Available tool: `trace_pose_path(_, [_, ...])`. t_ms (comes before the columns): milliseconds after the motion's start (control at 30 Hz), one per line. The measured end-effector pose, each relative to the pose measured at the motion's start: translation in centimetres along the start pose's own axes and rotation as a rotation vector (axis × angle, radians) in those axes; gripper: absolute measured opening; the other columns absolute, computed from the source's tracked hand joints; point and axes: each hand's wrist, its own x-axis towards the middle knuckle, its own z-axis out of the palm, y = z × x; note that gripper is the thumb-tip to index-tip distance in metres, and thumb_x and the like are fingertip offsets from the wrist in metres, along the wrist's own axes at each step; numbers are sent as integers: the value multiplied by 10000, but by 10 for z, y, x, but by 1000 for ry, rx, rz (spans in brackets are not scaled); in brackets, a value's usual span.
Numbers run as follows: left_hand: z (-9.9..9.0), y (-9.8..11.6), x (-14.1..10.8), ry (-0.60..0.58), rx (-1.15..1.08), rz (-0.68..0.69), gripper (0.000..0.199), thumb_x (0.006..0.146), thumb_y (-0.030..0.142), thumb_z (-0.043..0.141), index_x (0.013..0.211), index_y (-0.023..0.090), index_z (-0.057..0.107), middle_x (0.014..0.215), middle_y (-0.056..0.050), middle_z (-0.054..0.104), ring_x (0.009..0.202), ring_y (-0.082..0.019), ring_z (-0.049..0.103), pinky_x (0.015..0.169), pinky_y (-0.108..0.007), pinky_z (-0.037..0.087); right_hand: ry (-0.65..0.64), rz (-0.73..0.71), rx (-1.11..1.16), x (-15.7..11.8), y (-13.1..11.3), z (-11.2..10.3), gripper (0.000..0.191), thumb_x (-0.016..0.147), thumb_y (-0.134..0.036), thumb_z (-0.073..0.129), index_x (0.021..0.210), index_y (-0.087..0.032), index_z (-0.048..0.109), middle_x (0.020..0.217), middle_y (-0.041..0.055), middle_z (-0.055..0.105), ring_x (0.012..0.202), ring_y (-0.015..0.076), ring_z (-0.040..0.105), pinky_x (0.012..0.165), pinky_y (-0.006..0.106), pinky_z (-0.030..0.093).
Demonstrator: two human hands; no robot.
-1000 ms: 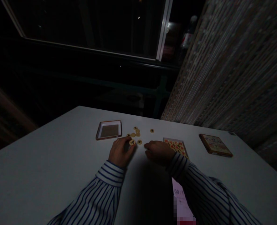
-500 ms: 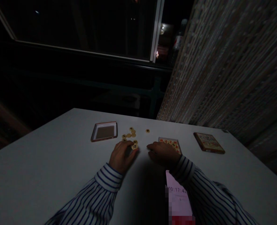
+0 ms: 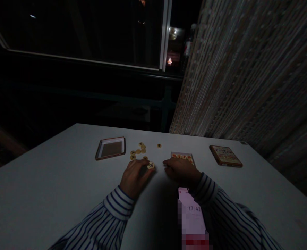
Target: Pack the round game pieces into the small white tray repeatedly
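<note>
Between the thumb and index finger of my left hand (image 3: 135, 176) is a round piece (image 3: 151, 165) with a dark character, its face turned up toward me. My right hand (image 3: 182, 170) is closed, its fingertips bent to the left; what they hold, if anything, is too small to tell. Under and behind that hand lies a shallow box (image 3: 193, 157) with rows of red-marked pieces (image 3: 184, 157), partly covered. Several pale round pieces (image 3: 138, 151) lie loose beyond my left hand, some with dark characters. One more piece (image 3: 159, 146) sits apart, farther back.
An open, shallow lid (image 3: 112, 148) rests at the back left of the white table (image 3: 65, 173). A closed printed box (image 3: 225, 156) lies at the right. A lit phone (image 3: 192, 211) is near my right forearm. A bead curtain (image 3: 228, 76) hangs beyond the table.
The view has shifted, so the table objects appear farther left. My left hand, with its piece, has moved slightly right relative to the loose pieces.
</note>
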Motion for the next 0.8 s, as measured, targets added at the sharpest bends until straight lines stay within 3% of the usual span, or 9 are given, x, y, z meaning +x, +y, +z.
trace_pose_path(500, [18,26,8,-61,-55,4,174,755,274,557,903,185,540,850,-53,647,822,-179,597,775,-349,472,93,39,110,-10,14,1,337,817,-259,378,1095,-184,552,1078,62,605,992,159,542,859,267,368])
trace_pose_path(800, [31,33,15,-85,-84,-28,193,757,260,549,935,189,544,896,-56,652,850,-182,598,793,-355,472,147,40,163,-12,23,-9,248,821,-236,383,890,-181,615,898,36,649,831,134,580,720,226,380])
